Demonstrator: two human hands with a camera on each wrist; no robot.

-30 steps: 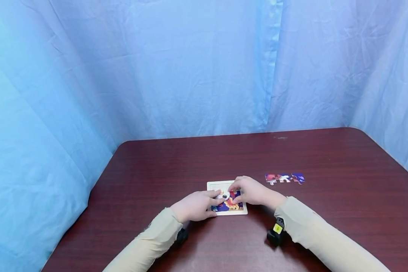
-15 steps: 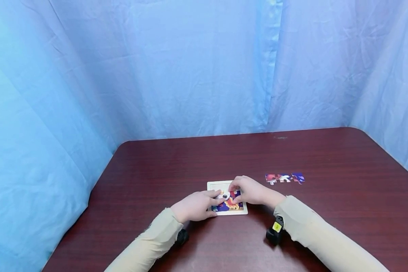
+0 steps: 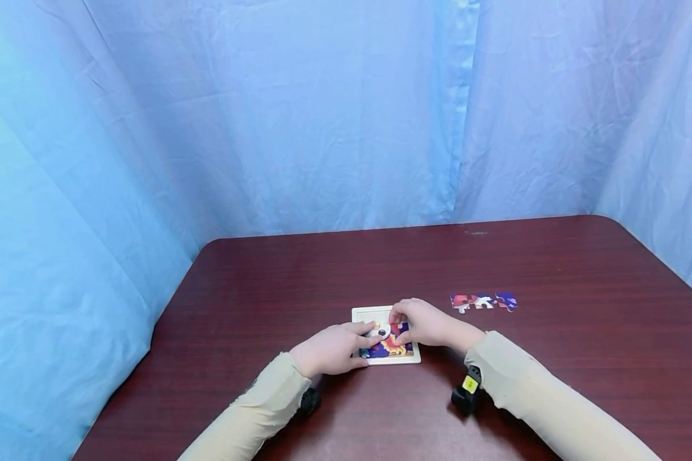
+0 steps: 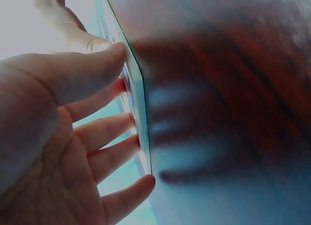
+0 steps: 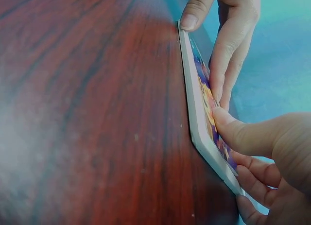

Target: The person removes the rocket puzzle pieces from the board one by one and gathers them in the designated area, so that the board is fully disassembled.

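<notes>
In the head view a small jigsaw puzzle in a white tray [image 3: 389,361] lies on the table, its colourful picture [image 3: 395,350] filling the near part. My left hand [image 3: 330,349] rests on the left side, fairly straight fingers on the pieces and thumb at the tray's near edge [image 4: 138,98]. Over the right side, my right hand [image 3: 429,323] has curled fingers and thumb about a jigsaw piece [image 3: 396,329]. The right wrist view shows its thumb [image 5: 233,128] pressing the picture, other fingertips at the tray's side. The hands hide part of the picture.
Several loose jigsaw pieces [image 3: 483,302] lie in a row beyond my right hand. The dark red-brown table [image 3: 300,275] ends at blue curtains [image 3: 323,128] at the back and sides. A black wrist camera [image 3: 466,394] hangs under my right sleeve.
Almost nothing differs. The fingertips of my right hand have shifted very slightly on the puzzle; my left hand stays in place.
</notes>
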